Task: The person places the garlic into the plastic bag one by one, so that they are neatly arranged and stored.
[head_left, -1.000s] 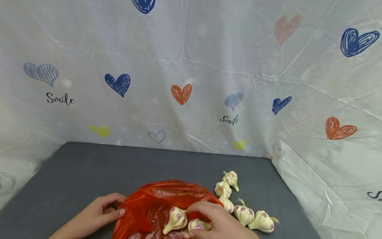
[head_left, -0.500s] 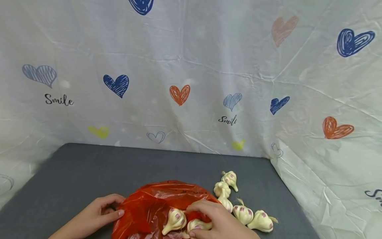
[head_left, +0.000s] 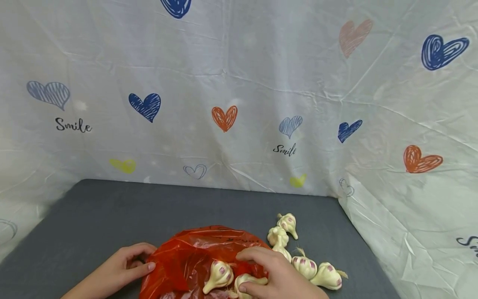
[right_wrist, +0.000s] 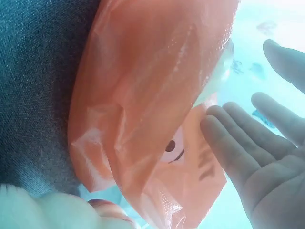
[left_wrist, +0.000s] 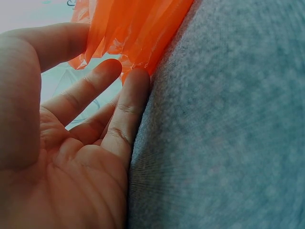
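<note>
Under the right hand (head_left: 278, 274) lies garlic (head_left: 248, 283).

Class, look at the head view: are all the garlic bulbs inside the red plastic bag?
No: several garlic bulbs lie on the grey table, right of the red plastic bag.

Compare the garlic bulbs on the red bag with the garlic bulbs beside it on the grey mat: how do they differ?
The two bulbs on the red bag, such as this one, lie by the right hand, whose thumb touches the nearer bulb. The five bulbs on the grey mat, for example and, lie right of the bag, mostly untouched. All are whitish with purple marks.
</note>
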Tool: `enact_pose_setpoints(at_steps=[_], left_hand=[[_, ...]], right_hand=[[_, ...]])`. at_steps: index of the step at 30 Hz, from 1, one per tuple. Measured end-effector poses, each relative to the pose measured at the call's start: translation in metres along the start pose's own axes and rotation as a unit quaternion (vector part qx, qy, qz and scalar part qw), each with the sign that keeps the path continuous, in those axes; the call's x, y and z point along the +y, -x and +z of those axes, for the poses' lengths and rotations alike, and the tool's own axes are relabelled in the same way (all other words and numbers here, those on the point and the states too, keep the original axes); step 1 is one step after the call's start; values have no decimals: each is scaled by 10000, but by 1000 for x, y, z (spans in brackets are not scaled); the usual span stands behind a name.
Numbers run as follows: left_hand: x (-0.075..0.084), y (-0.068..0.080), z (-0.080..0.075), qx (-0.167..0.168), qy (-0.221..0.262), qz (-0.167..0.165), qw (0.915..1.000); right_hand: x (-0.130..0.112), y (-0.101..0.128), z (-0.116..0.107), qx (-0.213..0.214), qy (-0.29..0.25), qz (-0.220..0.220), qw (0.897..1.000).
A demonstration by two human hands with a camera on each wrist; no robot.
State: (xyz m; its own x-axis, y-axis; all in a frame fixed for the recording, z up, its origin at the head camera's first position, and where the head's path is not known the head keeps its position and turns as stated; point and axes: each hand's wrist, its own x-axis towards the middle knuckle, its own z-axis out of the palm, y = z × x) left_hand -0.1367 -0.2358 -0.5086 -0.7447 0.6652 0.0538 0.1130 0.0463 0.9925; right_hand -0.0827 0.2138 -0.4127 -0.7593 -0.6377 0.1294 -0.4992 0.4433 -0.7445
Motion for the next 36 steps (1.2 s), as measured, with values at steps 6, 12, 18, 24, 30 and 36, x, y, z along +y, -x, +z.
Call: enact_pose_setpoints(at_steps=[6,12,18,24,30,36], left_hand=[[-1,-1,0,-71,114,-36,9999],[-2,-2,-1,-98,111,21,9999],[-3,0,-2,-182,141,48,9997],[-5,0,-3,-247,128,63,9996],[-5,-1,-4,-224,51,70,9997],[-4,-1,-4,-235,112,71,9996]], right_hand=[[-6,1,-5,44,-227,202,9995],[-13,3,-11,156,-463,502,9975],[-9,5,-10,571,-192,-206,9980],[-12,6,-14,823,-34,-421,9957],[-14,9,-22,1212,118,-554,9910],[-12,10,-26,1522,423,-868,9836]])
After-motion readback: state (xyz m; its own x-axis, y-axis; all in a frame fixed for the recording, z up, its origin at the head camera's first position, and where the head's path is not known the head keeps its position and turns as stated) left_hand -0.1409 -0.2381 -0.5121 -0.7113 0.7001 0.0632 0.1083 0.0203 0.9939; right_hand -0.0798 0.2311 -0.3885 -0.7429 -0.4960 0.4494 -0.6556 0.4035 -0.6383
